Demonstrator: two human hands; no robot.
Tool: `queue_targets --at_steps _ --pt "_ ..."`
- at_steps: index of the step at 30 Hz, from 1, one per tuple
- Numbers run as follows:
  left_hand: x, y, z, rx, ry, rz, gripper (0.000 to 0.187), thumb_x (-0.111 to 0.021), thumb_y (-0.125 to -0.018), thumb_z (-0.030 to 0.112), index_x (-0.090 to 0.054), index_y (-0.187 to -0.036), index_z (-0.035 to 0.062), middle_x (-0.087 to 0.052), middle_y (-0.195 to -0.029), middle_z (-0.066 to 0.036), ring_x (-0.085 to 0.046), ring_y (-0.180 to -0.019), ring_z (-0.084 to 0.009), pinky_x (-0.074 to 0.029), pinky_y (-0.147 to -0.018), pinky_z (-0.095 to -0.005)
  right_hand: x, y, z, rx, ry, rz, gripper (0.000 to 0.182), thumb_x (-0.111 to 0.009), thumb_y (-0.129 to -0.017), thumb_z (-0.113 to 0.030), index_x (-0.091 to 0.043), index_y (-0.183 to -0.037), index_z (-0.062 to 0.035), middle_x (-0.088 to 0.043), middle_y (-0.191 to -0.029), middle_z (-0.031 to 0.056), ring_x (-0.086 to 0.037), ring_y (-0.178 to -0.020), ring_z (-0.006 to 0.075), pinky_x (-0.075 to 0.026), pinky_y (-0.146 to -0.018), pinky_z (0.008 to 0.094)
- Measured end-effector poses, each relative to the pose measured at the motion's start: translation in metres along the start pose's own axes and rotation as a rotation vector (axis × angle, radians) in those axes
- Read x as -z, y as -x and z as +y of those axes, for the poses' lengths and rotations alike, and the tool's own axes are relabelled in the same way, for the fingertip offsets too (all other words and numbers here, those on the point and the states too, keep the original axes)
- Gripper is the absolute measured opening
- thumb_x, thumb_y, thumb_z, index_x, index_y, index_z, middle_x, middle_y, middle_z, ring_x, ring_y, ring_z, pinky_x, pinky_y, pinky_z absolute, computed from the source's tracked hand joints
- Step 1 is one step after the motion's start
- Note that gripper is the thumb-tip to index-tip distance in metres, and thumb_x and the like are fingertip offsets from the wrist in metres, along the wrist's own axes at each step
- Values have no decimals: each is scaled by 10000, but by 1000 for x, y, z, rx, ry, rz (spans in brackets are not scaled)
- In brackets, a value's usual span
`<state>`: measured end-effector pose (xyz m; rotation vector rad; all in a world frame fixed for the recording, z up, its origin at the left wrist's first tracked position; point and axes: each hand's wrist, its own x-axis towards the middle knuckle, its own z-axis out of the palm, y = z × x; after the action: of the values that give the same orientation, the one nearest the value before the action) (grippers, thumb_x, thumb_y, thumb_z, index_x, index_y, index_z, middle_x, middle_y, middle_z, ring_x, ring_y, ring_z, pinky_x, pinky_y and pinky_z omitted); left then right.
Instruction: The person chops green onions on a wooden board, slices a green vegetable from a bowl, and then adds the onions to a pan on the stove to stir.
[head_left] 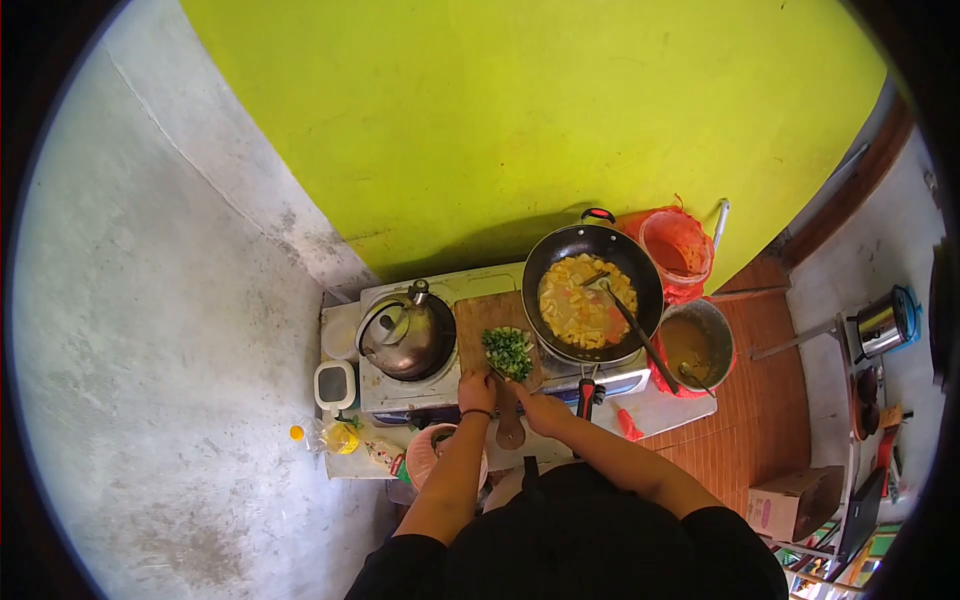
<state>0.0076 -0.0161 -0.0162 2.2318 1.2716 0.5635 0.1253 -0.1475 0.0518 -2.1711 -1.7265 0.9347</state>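
A wooden cutting board [485, 312] lies over the middle of the stove, its handle [510, 432] pointing toward my body. Chopped green leaves [508, 352] are heaped on the board. My left hand [477, 391], with a dark band at the wrist, is closed at the board's near left edge. Beside it, my right hand [540, 410] is closed around what looks like a knife [498, 374]; only a thin dark strip of it shows near the leaves. To the right stands a black wok [540, 262] holding yellow pieces in liquid [585, 310], with a spatula [640, 335] leaning in it.
A metal kettle [405, 340] stands on the stove's [380, 395] left burner. Right of the wok are a red-lined bucket [677, 245] and a pot of brownish liquid [700, 345] with a ladle. A pink basket [428, 455] sits near my left forearm. Walls bound the left and back.
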Motion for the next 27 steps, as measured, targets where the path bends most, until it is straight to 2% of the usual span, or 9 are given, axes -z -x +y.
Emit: queue_targets --at_steps 8,14,17,20,27 --pt "-6 2 -1 -19 27 70 166 -623 -747 88 -677 -892 28 -583 -845 -189 -576 -809 -369 -483 -740 -434 -4 -11 -5 -60 51 -56 837 -505 -800 -32 -77 -1481 -264 -632 -888 243 -644 -800 371 -520 -689 456" --pt "9 7 12 -44 -62 -18 224 -614 -766 115 -685 -970 56 -567 -925 -205 -566 -898 -380 -488 -780 -445 -7 -25 -11 -113 169 -106 815 -473 -839 -53 -39 -1481 -304 -638 -892 223 -652 -818 347 -522 -674 458" --pt "8 13 9 -98 -49 46 246 -613 -769 111 -679 -1002 68 -558 -949 -208 -559 -922 -380 -487 -780 -450 -2 -19 -17 -140 127 -86 802 -475 -841 -61 -52 -1480 -298 -643 -891 213 -653 -789 357 -519 -673 466" --pt "7 14 3 -79 -32 9 250 -612 -767 104 -678 -1006 73 -563 -938 -206 -570 -898 -377 -492 -769 -442 9 -17 -21 -158 40 -98 775 -488 -834 -63 -98 -1474 -262 -640 -887 225 -650 -793 364 -515 -667 467" --pt "0 4 -10 -30 8 2 188 -611 -762 105 -688 -924 52 -601 -882 -210 -605 -804 -376 -505 -737 -436 -1 -14 -6 -76 -45 -10 706 -504 -834 -94 -172 -1447 -210 -630 -900 248 -628 -851 390 -496 -696 488"
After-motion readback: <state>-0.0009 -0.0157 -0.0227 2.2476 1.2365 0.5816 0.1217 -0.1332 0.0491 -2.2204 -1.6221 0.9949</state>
